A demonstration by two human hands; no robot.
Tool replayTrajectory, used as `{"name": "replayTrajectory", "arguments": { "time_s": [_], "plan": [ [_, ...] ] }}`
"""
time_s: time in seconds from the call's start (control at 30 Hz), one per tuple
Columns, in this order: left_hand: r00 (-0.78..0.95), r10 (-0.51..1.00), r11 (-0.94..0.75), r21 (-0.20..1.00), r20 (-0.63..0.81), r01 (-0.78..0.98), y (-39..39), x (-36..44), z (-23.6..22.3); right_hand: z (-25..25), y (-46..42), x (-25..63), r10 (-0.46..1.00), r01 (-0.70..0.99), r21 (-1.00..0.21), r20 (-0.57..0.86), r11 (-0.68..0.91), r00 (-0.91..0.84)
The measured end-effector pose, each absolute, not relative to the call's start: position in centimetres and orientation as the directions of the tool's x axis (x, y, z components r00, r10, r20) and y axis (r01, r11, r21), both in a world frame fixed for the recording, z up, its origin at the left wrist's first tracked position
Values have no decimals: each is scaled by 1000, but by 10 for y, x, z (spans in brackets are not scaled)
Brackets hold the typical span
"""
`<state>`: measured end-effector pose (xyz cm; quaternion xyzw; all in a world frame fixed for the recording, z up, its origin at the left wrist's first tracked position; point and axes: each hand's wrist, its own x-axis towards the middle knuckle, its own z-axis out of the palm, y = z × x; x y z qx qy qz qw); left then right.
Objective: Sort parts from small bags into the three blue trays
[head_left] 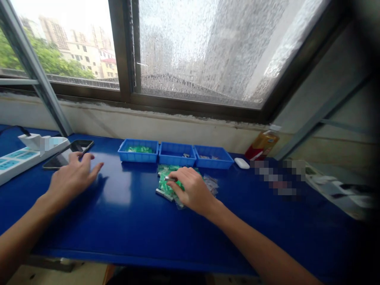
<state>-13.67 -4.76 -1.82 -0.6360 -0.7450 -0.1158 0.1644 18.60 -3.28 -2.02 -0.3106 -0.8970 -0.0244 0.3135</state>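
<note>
My right hand (194, 190) pinches one small metal piece (170, 179) between thumb and finger, above the green packets (165, 185) heaped at the middle of the table (124, 227); I judge the step in hand to be handling single pieces over this heap. My left hand (74, 173) grasps nothing that I can see, its fingers spread by the phone (57, 160) on the left; whether they touch it I cannot tell. The next move, I'd say, calls for a steady pinch and a clear path out of the heap. Counting: one piece pinched, at least one metal bar (164, 194) at the heap's near left edge, three blue trays (138, 158) in a row on the far side, one phone, one power strip (29, 156) far left, and one white case (242, 163) and one bottle (265, 143) far right. The packets overlap too much to count.
</note>
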Motion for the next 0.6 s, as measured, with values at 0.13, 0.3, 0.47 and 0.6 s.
{"name": "replayTrajectory", "arguments": {
  "time_s": [0.13, 0.3, 0.47, 0.6],
  "plan": [
    [-249, 927, 273, -49, 281, 961, -40, -181, -23, -17, -31, 187, 559, 574, -187, 588, 797, -585],
    [-111, 916, 135, -34, 385, 990, -31, -139, -18, -19, -25, 190, 588, 568, -247, 584, 785, -559],
    [505, 758, -611, 176, 413, 772, -27, -62, -14, -22, -17, 189, 637, 587, -300, 560, 752, -530],
    [664, 566, -820, 254, 489, 512, -10, -18, -13, -19, -13, 188, 640, 574, -324, 568, 752, -518]
  ]
}}
